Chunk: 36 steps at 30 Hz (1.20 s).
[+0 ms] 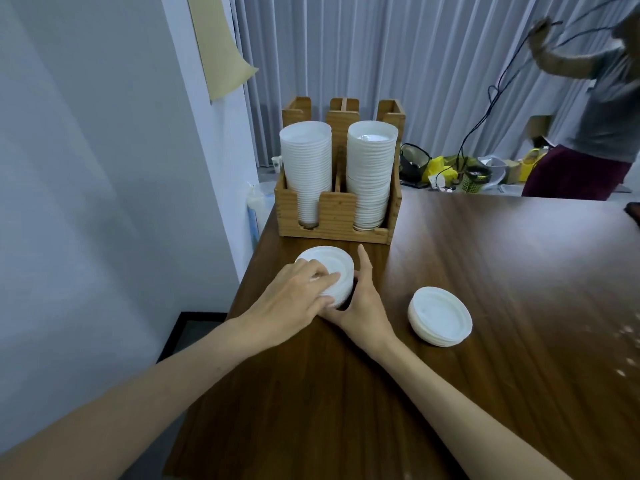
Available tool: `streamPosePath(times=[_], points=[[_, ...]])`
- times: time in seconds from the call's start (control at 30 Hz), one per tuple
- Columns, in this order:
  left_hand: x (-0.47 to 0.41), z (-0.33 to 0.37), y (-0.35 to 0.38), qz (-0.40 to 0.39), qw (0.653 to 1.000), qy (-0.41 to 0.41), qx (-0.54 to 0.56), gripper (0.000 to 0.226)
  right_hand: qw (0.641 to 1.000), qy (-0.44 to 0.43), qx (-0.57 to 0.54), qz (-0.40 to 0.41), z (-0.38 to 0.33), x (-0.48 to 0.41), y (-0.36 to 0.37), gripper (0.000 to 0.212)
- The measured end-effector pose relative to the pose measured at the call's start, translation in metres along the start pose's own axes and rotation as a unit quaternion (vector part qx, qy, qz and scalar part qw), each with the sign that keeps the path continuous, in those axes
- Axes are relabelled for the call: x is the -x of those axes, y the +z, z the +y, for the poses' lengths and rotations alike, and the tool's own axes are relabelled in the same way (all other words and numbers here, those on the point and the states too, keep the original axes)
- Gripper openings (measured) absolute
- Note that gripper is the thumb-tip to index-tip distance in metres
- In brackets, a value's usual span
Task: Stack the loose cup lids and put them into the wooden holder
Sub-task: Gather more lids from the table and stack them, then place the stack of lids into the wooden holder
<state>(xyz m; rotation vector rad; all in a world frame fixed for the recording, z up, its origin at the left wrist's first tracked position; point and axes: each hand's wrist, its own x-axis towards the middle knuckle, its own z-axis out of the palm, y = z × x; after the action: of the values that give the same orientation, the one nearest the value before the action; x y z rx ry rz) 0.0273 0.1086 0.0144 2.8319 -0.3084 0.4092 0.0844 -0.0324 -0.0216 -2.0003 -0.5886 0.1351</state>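
1. Short stack of white cup lids (329, 266) flat on the dark wooden table (502, 271), near its left edge, just in front of the wooden holder (337, 211) but not touching it; ringed top face up.
2. Left hand (294, 301) over the near-left part of that stack, fingers curled down onto the top lid, thumb tucked at the near rim: clamped on the stack from above.
3. Right hand (360, 303) against the stack's right side, thumb stretched along the near foot of the lids, forefinger straight up past the right rim, palm cupped round the edge: closed about the stack from the side. Both forearms bare, crossing the table's near half.
4. Second stack of lids (440, 317) to the right of the right hand, near it and untouched, slightly fanned at its lower edge.
5. Inside the holder, two front compartments side by side: left column of lids (305, 168) and right column of lids (372, 171), both well above the notched front wall. Behind them, three taller wooden slots, contents impossible to tell.
6. Behind the table, a grey pleated curtain (381, 46); at left, a pale wall (86, 168).
7. Far right, blurred, another person (599, 116) in a grey top with arms raised among dark cables (485, 109); on the floor below, yellow bags (438, 168) and a green basket (472, 180).
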Motion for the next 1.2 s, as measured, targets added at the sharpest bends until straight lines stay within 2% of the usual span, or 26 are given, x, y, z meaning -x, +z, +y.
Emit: streamPosePath(times=[0.17,0.27,0.5,0.67,0.8,0.9,0.97,1.1,1.2], points=[[-0.009,-0.012,-0.020,0.042,0.999,0.015,-0.003,0.038,0.995,-0.018,-0.095,-0.013,-0.020,-0.008,-0.003,0.116],[-0.020,-0.018,-0.041,0.037,0.999,0.028,-0.020,0.038,0.990,-0.048,-0.135,-0.012,-0.033,-0.020,-0.005,0.114],[-0.040,-0.031,-0.088,-0.013,0.990,0.083,-0.112,0.061,0.962,-0.017,-0.266,-0.062,-0.060,-0.050,-0.019,0.108],[-0.062,-0.041,-0.118,0.068,0.981,0.102,-0.150,0.062,0.938,-0.016,-0.341,-0.068,-0.091,-0.079,-0.034,0.116],[-0.081,-0.046,-0.143,0.137,0.971,0.115,-0.157,0.062,0.930,-0.033,-0.362,-0.053,-0.115,-0.106,-0.046,0.109],[-0.101,-0.052,-0.159,0.158,0.967,0.105,-0.172,0.061,0.934,-0.043,-0.353,-0.032,-0.130,-0.124,-0.053,0.107],[-0.117,-0.057,-0.166,0.168,0.969,0.081,-0.162,0.064,0.942,-0.050,-0.332,-0.005,-0.136,-0.130,-0.056,0.094],[-0.143,-0.069,-0.168,0.173,0.975,0.030,-0.135,0.069,0.986,-0.052,-0.151,0.045,-0.131,-0.128,-0.041,0.074],[-0.157,-0.074,-0.161,0.155,0.980,0.008,-0.126,0.072,0.995,-0.068,-0.038,0.067,-0.118,-0.129,-0.030,0.067]])
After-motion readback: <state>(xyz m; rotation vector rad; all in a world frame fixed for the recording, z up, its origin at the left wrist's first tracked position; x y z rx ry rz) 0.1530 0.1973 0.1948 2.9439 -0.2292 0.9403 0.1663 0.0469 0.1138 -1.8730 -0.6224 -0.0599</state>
